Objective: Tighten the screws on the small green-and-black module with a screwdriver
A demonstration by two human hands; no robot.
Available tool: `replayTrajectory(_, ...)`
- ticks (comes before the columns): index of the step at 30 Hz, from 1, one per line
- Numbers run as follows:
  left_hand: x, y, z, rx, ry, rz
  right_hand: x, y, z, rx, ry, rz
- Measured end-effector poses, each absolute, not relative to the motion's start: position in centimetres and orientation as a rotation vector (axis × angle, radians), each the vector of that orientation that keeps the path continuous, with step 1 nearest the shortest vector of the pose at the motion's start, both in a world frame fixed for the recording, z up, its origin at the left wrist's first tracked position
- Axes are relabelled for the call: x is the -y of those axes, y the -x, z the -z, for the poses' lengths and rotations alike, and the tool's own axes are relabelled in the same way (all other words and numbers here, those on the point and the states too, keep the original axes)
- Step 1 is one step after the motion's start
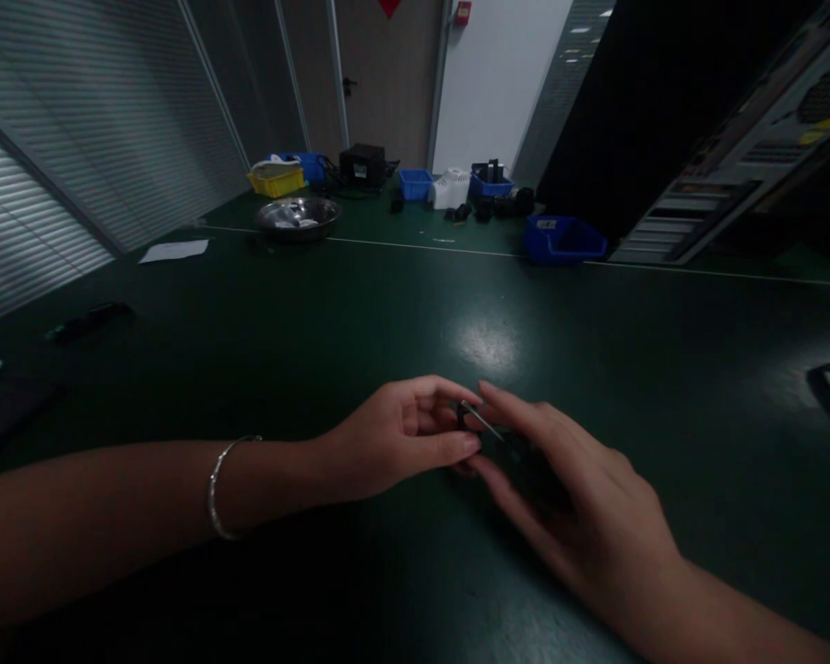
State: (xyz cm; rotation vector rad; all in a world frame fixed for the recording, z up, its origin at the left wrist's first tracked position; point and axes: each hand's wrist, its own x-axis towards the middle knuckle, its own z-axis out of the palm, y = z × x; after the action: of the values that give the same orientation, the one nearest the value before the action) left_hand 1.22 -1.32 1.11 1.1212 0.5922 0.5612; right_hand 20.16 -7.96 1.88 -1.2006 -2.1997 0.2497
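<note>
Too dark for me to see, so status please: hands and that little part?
Left hand and right hand both pinch small dark part over green table. Nothing in between.

A dark green work table fills the dim room, with a patch of ceiling light reflected on it at centre. Beyond the table's far edge stand a pale door and a white wall panel. Left of the door, slatted blinds cover the windows. Right of the door, a dark partition rises, with an open computer case leaning beside it.
</note>
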Motion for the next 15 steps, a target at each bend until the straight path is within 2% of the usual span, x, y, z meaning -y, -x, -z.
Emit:
replayTrajectory(11,1.1,-0.7,-1.0,-0.447,-1.206,-0.49,7.9,-20.7,-2.1,1.925,1.24,-0.21)
replayTrajectory(15,0.9,-0.4,-1.0,-0.399,-1.242,-0.421,7.3,-21.0,-1.9,1.888,1.301,-0.282)
